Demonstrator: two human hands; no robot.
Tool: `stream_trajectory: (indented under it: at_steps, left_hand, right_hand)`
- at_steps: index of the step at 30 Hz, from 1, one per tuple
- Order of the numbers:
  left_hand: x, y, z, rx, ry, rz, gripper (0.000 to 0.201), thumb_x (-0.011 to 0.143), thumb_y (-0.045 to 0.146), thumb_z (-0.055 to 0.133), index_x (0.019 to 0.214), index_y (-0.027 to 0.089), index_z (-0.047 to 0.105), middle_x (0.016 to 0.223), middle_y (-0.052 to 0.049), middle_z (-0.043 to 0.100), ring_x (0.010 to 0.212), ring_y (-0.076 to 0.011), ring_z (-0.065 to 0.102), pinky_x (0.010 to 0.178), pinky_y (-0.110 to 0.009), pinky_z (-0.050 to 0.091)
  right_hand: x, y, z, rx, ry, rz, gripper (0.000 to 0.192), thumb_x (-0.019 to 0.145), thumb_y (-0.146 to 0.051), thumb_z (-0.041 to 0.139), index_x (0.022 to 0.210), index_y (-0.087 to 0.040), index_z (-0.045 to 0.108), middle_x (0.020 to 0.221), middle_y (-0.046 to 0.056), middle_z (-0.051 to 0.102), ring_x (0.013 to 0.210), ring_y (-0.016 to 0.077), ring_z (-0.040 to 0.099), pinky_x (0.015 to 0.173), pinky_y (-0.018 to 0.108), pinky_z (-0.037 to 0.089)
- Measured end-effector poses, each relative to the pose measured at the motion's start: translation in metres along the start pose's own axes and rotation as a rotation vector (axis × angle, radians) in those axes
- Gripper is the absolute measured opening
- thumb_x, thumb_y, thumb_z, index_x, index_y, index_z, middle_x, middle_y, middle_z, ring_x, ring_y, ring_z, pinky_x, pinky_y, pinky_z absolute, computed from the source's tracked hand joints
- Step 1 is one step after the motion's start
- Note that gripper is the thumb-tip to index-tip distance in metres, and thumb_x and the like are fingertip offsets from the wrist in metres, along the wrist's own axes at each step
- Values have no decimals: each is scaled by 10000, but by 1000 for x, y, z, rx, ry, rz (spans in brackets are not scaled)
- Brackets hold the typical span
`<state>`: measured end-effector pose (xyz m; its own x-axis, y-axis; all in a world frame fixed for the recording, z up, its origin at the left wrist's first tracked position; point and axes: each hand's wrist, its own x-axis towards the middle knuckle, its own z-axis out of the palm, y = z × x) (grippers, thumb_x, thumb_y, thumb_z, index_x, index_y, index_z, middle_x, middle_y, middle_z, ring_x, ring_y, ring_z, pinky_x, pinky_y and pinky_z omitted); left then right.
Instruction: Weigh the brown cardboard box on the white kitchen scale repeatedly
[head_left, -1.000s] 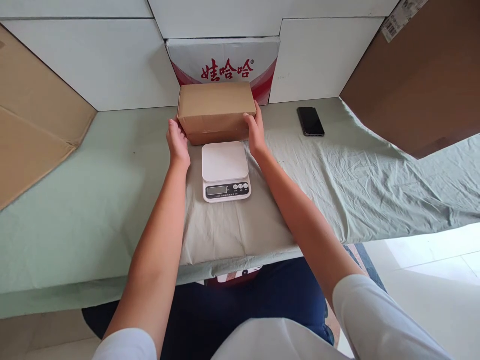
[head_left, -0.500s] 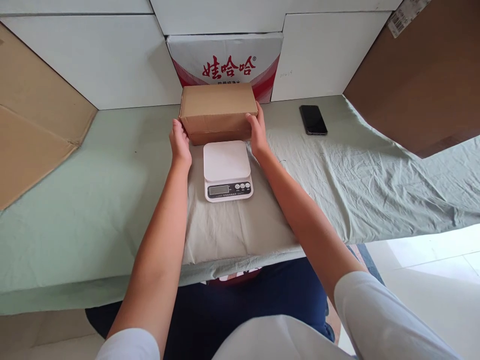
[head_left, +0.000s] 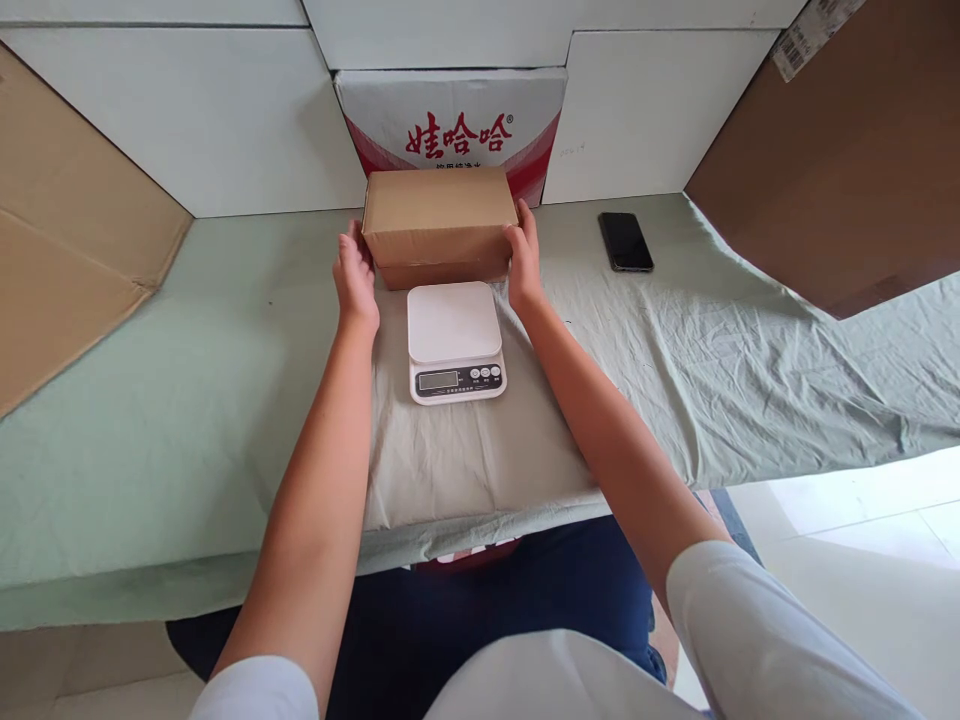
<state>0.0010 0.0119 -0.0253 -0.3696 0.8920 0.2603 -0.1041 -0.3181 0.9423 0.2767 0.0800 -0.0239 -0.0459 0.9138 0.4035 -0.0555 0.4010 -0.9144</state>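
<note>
A brown cardboard box [head_left: 442, 245], closed on top, rests on the cloth behind a white kitchen scale [head_left: 454, 325]. My left hand [head_left: 354, 278] is at the box's left side, fingers stretched out and the palm facing the cardboard. On the right side, my right hand [head_left: 525, 262] is open, its thumb by the front right corner and the fingers reaching back along the side. Whether the fingertips still touch the box is hard to see. The scale's platform carries nothing, and its display looks blank.
A black phone [head_left: 626, 241] lies on the green cloth [head_left: 187, 400] to the right. Behind the brown box stands a white and red printed carton [head_left: 457, 110]. Large cardboard panels rise at the left [head_left: 75, 220] and right [head_left: 840, 170].
Both hands have spread slightly outward from the box's sides, and the right thumb has slid off its front toward the corner. The box and scale stay in nearly the same place.
</note>
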Motion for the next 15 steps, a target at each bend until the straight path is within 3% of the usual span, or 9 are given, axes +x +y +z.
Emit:
stream_trajectory:
  at_steps: [3, 6, 9, 12, 15]
  left_hand:
    - [7, 9, -17, 8, 46, -4, 1118, 1052, 926, 42, 1715, 116, 436, 1924, -129, 289, 1798, -239, 261, 1449, -479, 229]
    - [14, 15, -29, 26, 51, 2, 1120, 1053, 880, -63, 1770, 97, 295, 1945, -125, 214, 1821, -254, 177, 1462, -473, 190]
    - [15, 16, -29, 41, 32, -39, 998, 1108, 808, -50, 1770, 144, 291, 1950, -77, 216, 1830, -242, 132, 1464, -467, 167]
    - [10, 14, -18, 22, 24, -62, 840, 1187, 705, 92, 1760, 134, 319, 1944, -95, 242, 1817, -225, 188, 1470, -493, 169]
    - [5, 8, -8, 25, 22, -68, 907, 1150, 791, 148, 1724, 145, 422, 1912, -105, 335, 1777, -229, 317, 1462, -501, 214]
  right_hand:
    - [12, 5, -15, 33, 81, 74, 1057, 850, -986, 481, 1691, -350, 410, 1870, 44, 380, 1843, 324, 204, 1504, 613, 214]
    - [23, 9, -33, 52, 127, 111, 1096, 847, -983, 459, 1725, -337, 350, 1903, 56, 307, 1857, 320, 159, 1500, 631, 183]
    - [28, 12, -43, 70, 147, 135, 1095, 835, -984, 459, 1714, -336, 367, 1906, 59, 298, 1856, 330, 170, 1495, 655, 150]
    - [26, 13, -40, 62, 101, 142, 1109, 817, -1022, 419, 1682, -328, 428, 1891, 61, 328, 1848, 345, 205, 1489, 679, 152]
    - [18, 10, -28, 59, 43, 145, 1106, 803, -1032, 434, 1651, -324, 471, 1871, 59, 377, 1839, 334, 235, 1493, 664, 187]
